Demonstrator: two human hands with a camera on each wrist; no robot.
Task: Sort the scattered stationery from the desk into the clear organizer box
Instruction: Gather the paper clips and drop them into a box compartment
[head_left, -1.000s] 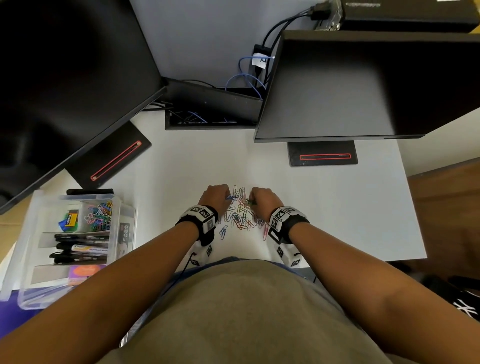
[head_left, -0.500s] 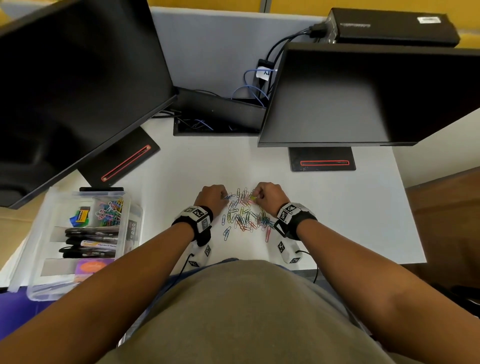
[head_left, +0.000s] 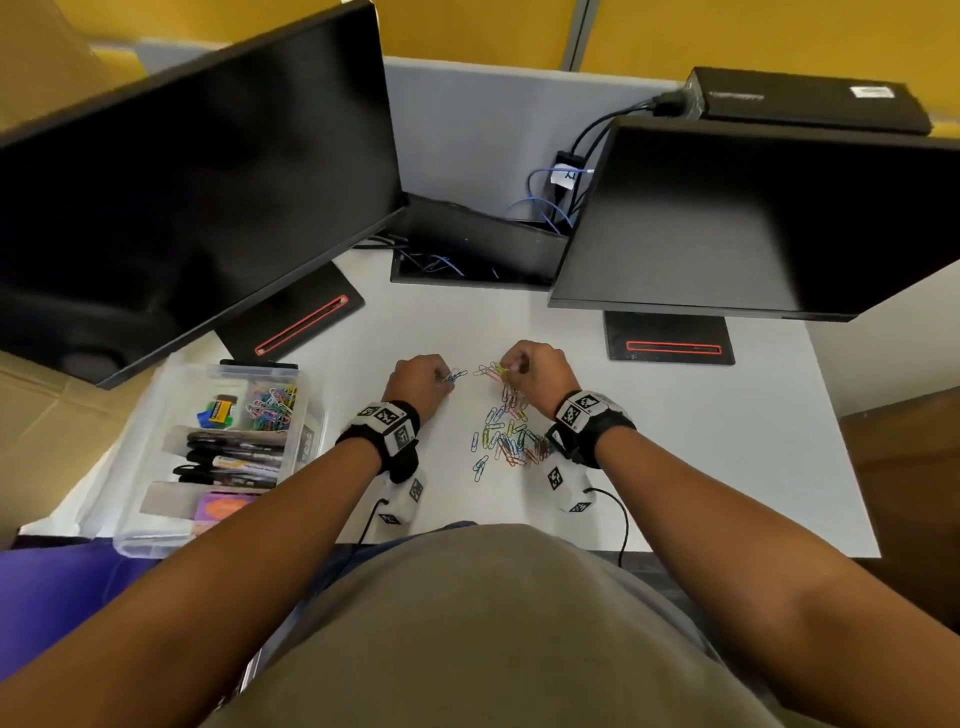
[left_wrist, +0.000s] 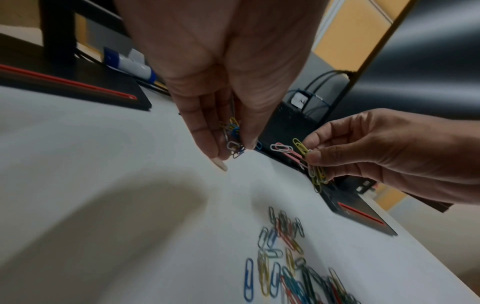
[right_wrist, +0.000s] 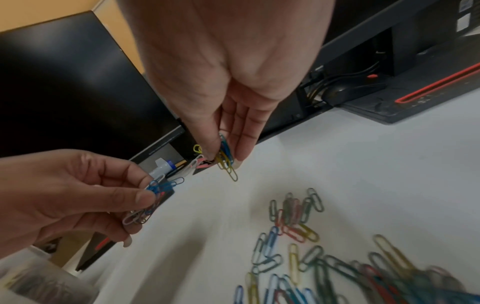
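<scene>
Coloured paper clips (head_left: 506, 439) lie scattered on the white desk (head_left: 675, 441) between my wrists. My left hand (head_left: 423, 376) pinches a small bunch of mostly blue and white clips (left_wrist: 233, 139), lifted off the desk. My right hand (head_left: 530, 369) pinches another bunch of yellow, pink and blue clips (right_wrist: 224, 160), also raised. The clear organizer box (head_left: 156, 499) stands at the left desk edge; its compartments hold coloured clips (head_left: 272, 408), black markers (head_left: 234, 457), a small yellow-and-blue item and a pink pad.
Two black monitors (head_left: 197, 197) (head_left: 769, 223) hang over the back of the desk on bases with red stripes (head_left: 670, 345). A black cable tray (head_left: 478, 254) lies between them. A cardboard surface lies left of the box.
Both hands have risen from the clip pile with bunches pinched in their fingers and moved apart and slightly away from me. The head view tilted up.
</scene>
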